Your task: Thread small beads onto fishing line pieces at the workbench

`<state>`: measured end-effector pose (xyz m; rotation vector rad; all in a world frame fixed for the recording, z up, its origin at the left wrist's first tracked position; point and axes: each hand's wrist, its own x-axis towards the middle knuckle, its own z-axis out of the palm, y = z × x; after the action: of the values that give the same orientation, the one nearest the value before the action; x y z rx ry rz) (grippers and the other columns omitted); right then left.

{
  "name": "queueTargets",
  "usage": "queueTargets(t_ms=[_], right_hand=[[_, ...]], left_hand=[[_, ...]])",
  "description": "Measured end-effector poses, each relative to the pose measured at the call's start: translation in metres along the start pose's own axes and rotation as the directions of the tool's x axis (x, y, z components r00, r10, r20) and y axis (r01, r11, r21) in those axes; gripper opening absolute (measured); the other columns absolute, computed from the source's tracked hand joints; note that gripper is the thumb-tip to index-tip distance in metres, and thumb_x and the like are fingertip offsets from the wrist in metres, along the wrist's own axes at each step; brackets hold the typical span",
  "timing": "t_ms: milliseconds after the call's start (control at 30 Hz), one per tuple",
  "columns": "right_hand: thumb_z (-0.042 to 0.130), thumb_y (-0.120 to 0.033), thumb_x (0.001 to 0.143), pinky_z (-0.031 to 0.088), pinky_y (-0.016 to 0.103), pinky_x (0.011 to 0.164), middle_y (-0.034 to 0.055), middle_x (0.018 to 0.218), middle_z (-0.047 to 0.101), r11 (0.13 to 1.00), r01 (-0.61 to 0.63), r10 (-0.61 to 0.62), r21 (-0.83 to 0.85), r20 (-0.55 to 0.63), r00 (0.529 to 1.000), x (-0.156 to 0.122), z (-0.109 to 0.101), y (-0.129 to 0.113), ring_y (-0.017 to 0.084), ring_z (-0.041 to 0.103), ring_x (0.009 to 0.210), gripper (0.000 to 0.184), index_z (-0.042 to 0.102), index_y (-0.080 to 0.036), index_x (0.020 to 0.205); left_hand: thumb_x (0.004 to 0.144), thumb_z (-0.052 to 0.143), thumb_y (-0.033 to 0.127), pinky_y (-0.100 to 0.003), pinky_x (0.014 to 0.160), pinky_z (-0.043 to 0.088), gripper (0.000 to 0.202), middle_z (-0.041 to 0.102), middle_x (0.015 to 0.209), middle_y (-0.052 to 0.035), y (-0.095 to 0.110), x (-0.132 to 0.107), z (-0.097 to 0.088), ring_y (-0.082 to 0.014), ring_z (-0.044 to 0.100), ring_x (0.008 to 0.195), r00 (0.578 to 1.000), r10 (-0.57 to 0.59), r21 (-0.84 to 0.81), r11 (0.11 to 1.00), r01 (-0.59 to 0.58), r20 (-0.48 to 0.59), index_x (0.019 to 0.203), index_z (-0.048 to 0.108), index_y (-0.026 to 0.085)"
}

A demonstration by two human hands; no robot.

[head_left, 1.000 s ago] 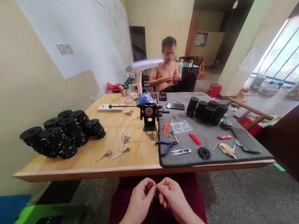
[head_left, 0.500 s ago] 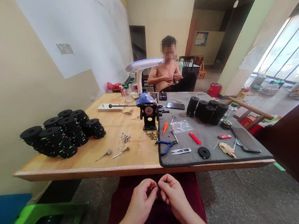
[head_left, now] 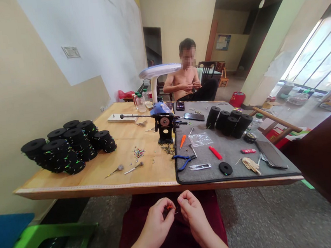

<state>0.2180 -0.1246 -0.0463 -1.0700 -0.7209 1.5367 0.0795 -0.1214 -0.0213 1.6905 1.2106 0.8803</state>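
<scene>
My left hand [head_left: 157, 226] and my right hand [head_left: 193, 214] are held close together over my lap, below the front edge of the wooden table [head_left: 107, 184]. The left fingers pinch a tiny orange piece [head_left: 169, 208]. The right fingers are pinched shut just to its right, on something too thin to make out. A dark red cloth [head_left: 177, 243] covers my lap beneath both hands.
On the table lie stacks of black spools [head_left: 65, 147], a small black winder [head_left: 165, 128], a grey mat [head_left: 229, 155] with blue pliers [head_left: 183, 161], snips, a red tool, more black spools [head_left: 229, 122] and phones. Another person [head_left: 187, 79] sits at the far end. A green stool [head_left: 39, 241] stands at lower left.
My hands have drifted slightly apart and lower, the right one shifting a little to the right. The orange piece stays in my left fingers.
</scene>
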Motion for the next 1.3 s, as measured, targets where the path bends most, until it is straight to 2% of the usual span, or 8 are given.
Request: queueTargets(t_ms=[200,400,633,767,1000,1167,1233,1300], right_hand=[[0.070,-0.051,0.071,0.014,0.018,0.041,-0.0140,0.044,0.029,1.000,-0.008,0.009,-0.015,0.035,0.999,-0.004,0.002,0.005,0.004,0.016,0.041,0.041,0.042,-0.021,0.070],[0.066,-0.050,0.074,0.015,0.019,0.043,-0.0131,0.046,0.031,0.993,0.004,0.009,-0.117,0.110,0.994,-0.002,-0.002,0.003,0.005,0.018,0.042,0.036,0.047,-0.020,0.075],[0.062,-0.026,0.072,0.020,0.020,0.046,-0.0087,0.050,0.038,0.888,0.091,-0.034,-0.451,0.134,0.990,-0.002,-0.010,-0.002,0.007,0.027,0.048,0.018,0.049,-0.017,0.064],[0.056,-0.017,0.069,0.023,0.021,0.047,-0.0082,0.050,0.039,0.835,0.140,-0.093,-0.532,0.115,0.989,-0.004,-0.009,-0.004,0.008,0.029,0.048,0.011,0.048,-0.019,0.062],[0.050,-0.013,0.064,0.022,0.021,0.047,-0.0072,0.050,0.037,0.834,0.166,-0.137,-0.527,0.094,0.986,-0.004,-0.007,-0.004,0.008,0.029,0.049,0.009,0.045,-0.020,0.059],[0.051,-0.016,0.063,0.020,0.020,0.045,-0.0086,0.048,0.034,0.877,0.151,-0.140,-0.457,0.059,0.988,-0.003,-0.009,-0.009,0.007,0.025,0.047,0.011,0.042,-0.020,0.057],[0.053,-0.021,0.067,0.017,0.019,0.043,-0.0100,0.047,0.032,0.922,0.112,-0.108,-0.371,0.031,0.994,-0.003,-0.009,-0.012,0.006,0.023,0.044,0.013,0.042,-0.020,0.060],[0.056,-0.028,0.070,0.016,0.019,0.041,-0.0112,0.045,0.032,0.957,0.063,-0.061,-0.282,0.016,0.998,-0.005,-0.009,-0.014,0.006,0.022,0.041,0.016,0.043,-0.021,0.064]], left_hand=[[0.078,0.056,0.022,-0.023,0.055,0.039,0.014,0.061,0.063,-0.0010,-0.001,0.002,0.005,-0.0151,0.051,0.058,0.999,-0.042,-0.035,0.999,0.042,-0.018,0.066,0.062,0.018],[0.077,0.061,0.030,-0.025,0.063,0.044,0.016,0.067,0.068,-0.0038,0.000,0.005,-0.001,-0.0180,0.058,0.066,0.993,-0.120,-0.160,0.980,0.118,0.000,0.070,0.067,0.016],[0.079,0.059,0.036,-0.026,0.066,0.045,0.019,0.063,0.076,-0.0031,-0.001,0.011,-0.010,-0.0182,0.056,0.071,0.987,-0.150,-0.269,0.955,0.128,-0.064,0.079,0.062,0.017],[0.079,0.055,0.034,-0.026,0.063,0.043,0.018,0.060,0.072,-0.0012,-0.002,0.014,-0.008,-0.0168,0.053,0.065,0.983,-0.144,-0.257,0.960,0.110,-0.116,0.079,0.060,0.018],[0.081,0.052,0.036,-0.025,0.058,0.041,0.019,0.055,0.065,0.0022,-0.007,0.017,-0.007,-0.0151,0.049,0.059,0.974,-0.144,-0.225,0.969,0.103,-0.174,0.079,0.058,0.018],[0.079,0.055,0.040,-0.024,0.056,0.040,0.023,0.056,0.069,0.0017,-0.015,0.024,-0.021,-0.0131,0.048,0.058,0.943,-0.192,-0.311,0.945,0.102,-0.274,0.083,0.059,0.017],[0.078,0.057,0.041,-0.023,0.055,0.039,0.025,0.055,0.069,0.0022,-0.016,0.025,-0.029,-0.0119,0.047,0.057,0.939,-0.226,-0.378,0.918,0.116,-0.259,0.085,0.060,0.017],[0.077,0.058,0.041,-0.023,0.054,0.037,0.026,0.054,0.067,0.0030,-0.016,0.024,-0.035,-0.0104,0.044,0.054,0.952,-0.243,-0.422,0.894,0.147,-0.184,0.085,0.061,0.016]])
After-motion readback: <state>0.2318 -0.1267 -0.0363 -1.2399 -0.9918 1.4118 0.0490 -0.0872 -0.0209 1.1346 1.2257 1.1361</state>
